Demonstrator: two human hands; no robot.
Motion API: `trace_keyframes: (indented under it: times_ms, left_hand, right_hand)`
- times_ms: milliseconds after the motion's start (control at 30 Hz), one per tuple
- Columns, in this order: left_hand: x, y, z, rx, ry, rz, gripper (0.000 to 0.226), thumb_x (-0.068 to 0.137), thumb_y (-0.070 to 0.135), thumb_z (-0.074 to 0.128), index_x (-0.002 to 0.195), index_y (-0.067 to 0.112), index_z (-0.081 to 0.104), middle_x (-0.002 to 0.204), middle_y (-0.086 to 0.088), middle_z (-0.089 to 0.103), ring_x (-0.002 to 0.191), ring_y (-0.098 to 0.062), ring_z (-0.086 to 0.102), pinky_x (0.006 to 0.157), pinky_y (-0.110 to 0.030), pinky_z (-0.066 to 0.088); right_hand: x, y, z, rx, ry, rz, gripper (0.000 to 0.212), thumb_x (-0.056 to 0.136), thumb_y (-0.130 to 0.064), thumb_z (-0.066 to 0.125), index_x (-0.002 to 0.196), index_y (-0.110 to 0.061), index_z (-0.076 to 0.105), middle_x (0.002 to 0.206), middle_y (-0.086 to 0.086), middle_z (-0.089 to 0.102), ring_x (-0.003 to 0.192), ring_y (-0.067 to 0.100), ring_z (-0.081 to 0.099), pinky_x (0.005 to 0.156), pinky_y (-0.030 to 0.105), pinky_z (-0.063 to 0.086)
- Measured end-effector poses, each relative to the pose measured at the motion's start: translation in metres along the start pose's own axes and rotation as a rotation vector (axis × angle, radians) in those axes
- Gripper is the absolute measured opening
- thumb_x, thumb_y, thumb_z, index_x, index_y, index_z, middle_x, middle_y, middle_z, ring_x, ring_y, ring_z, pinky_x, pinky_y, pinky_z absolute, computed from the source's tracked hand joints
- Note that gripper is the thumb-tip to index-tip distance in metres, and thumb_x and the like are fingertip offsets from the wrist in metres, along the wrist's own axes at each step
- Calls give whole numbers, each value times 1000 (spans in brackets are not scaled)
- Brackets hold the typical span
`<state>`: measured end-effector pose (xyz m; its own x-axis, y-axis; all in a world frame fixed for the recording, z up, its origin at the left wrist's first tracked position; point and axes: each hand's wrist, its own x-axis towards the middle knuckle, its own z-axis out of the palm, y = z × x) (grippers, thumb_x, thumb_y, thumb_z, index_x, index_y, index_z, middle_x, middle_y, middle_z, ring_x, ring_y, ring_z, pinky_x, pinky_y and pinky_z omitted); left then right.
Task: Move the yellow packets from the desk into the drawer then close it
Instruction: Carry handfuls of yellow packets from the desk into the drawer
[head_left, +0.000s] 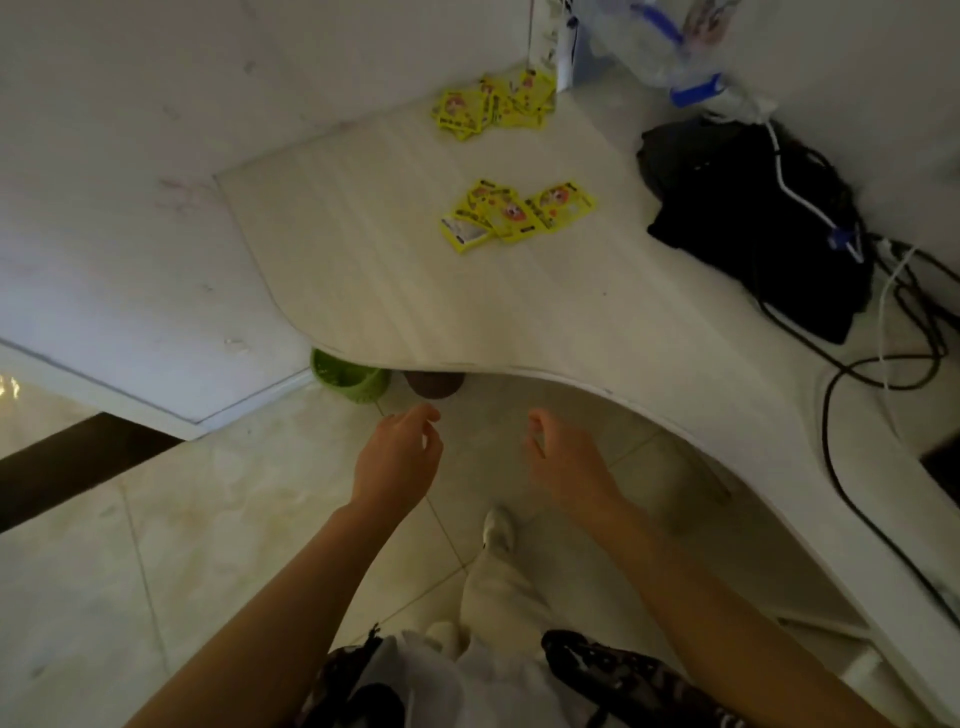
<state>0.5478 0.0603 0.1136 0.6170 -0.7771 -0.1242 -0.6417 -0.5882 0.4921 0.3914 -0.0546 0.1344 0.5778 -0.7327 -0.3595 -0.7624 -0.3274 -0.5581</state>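
Pale tiles run under a curved white desk (363, 291). At nine o'clock beneath its edge sits a green basket (349, 378). Our left hand (397, 457) and right hand (563, 462) hang loosely curled, holding nothing. Nothing is moved yet: one yellow packet pile (511, 214) lies at twelve o'clock, another (493, 104) beyond it. We see no drawer. At two o'clock, a black bag (753, 223) and cables (857, 364) crowd the desk.

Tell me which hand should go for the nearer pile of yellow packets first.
Probably the right hand. Both hands hang empty short of the desk edge, but the nearer packets lie slightly to its side, so its reach looks straighter. The left hand would have to cross inward. The margin is small.
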Motion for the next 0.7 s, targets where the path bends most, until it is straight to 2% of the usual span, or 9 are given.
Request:
trace_keyframes:
  times_ms: [167, 400, 700]
  left_hand:
    - [71, 18, -5, -76, 0, -63, 22, 93, 22, 51, 112, 19, 61, 104, -1, 66, 99, -18, 59, 81, -29, 48]
    - [163, 32, -10, -101, -30, -80, 20, 93, 21, 51, 109, 19, 62, 101, 0, 67, 99, -18, 59, 81, -32, 48]
    - [291, 36, -18, -66, -146, -31, 22, 90, 19, 52, 109, 17, 63, 105, -3, 67, 103, -24, 57, 84, -37, 48]
  right_hand:
    - [72, -11, -34, -13, -14, -60, 35, 96, -17, 45, 129, -8, 51, 125, 12, 59, 115, 27, 56, 95, 34, 45]
    - [157, -23, -73, -32, -39, -76, 36, 97, -21, 46, 131, -11, 49, 127, 8, 57, 116, 22, 55, 95, 33, 46]
    - [260, -33, -107, -45, 10, 5, 36, 96, -19, 47, 130, -7, 49, 127, 12, 56, 117, 27, 53, 97, 36, 43]
